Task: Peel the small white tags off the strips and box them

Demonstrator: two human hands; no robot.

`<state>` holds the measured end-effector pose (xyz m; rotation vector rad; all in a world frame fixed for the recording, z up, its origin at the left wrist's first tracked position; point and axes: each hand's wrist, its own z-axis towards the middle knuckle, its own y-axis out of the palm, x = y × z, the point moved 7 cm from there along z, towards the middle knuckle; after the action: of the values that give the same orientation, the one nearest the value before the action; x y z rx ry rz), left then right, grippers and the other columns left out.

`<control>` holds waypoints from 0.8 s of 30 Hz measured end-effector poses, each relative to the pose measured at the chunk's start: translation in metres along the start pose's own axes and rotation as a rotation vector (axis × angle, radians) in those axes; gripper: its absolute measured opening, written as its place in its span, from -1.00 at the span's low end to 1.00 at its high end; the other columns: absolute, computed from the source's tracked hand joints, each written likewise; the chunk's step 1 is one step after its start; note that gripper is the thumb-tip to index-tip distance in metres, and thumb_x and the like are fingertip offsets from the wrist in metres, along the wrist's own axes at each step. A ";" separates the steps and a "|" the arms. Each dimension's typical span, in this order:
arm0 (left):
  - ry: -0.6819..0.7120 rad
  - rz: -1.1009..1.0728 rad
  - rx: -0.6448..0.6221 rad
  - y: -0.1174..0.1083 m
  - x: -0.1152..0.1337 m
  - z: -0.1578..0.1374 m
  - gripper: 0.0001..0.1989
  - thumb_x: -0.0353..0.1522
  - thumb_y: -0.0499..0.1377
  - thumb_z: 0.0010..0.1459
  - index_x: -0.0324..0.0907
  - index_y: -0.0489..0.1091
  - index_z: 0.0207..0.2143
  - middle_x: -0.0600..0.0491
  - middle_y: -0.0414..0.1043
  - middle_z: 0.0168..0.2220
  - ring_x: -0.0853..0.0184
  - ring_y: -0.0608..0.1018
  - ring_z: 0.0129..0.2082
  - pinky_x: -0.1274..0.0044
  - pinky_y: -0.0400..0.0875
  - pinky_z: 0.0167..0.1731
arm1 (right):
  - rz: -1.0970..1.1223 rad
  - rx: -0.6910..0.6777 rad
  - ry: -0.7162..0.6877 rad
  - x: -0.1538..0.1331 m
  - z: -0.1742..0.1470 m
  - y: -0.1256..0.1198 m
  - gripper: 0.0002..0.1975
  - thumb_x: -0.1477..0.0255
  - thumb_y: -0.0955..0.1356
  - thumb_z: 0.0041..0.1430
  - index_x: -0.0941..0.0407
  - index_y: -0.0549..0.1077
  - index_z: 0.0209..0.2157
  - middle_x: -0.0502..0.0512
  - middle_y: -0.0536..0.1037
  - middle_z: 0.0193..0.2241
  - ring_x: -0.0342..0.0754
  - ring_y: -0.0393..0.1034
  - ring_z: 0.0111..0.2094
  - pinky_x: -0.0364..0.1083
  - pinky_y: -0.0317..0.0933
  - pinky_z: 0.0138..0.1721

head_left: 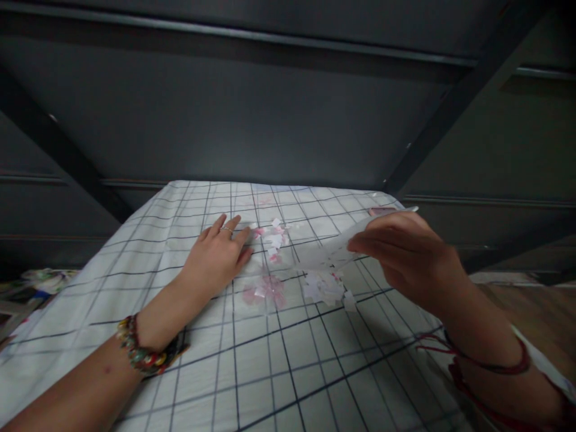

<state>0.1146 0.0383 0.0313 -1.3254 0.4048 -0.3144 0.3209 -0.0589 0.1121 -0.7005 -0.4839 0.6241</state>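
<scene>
Over there, right hand (409,252) closed around edge of white sheet (321,256), sheet slanting above checked cloth (279,384), blurred, close to white scraps (323,288). Left hand (216,255) palm down, fingers loosely spread, seemingly gripping nothing, fingertips beside pink-and-white bits (275,240). Pink pieces (267,292) lie between left hand and white scraps.
</scene>
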 end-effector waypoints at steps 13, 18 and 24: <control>-0.008 0.048 -0.039 -0.001 0.001 0.000 -0.56 -0.32 0.04 0.29 -0.31 0.31 0.16 -0.26 0.19 0.25 -0.13 0.17 0.27 0.14 0.23 0.13 | 0.014 0.037 -0.008 -0.006 0.001 0.005 -0.70 0.72 0.23 0.14 0.05 0.44 -0.28 -0.03 0.55 -0.41 -0.08 0.40 -0.34 -0.05 0.26 -0.29; -0.009 0.028 -0.020 0.000 0.000 0.000 -0.57 -0.31 0.04 0.28 -0.28 0.32 0.15 -0.23 0.21 0.24 -0.12 0.18 0.27 0.14 0.25 0.12 | -0.043 0.122 0.061 0.000 -0.001 0.005 -0.64 0.73 0.20 0.12 0.04 0.48 -0.28 -0.02 0.58 -0.41 -0.07 0.41 -0.35 -0.04 0.22 -0.33; -0.020 0.031 -0.025 -0.001 0.000 0.000 -0.57 -0.31 0.04 0.28 -0.27 0.32 0.15 -0.21 0.21 0.25 -0.10 0.18 0.27 0.16 0.24 0.13 | -0.038 0.068 0.061 -0.004 -0.001 0.017 -0.63 0.73 0.18 0.14 0.05 0.51 -0.31 0.00 0.57 -0.42 -0.08 0.41 -0.34 -0.05 0.22 -0.33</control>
<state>0.1145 0.0383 0.0319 -1.3446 0.4133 -0.2703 0.3119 -0.0517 0.0984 -0.6424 -0.4168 0.5795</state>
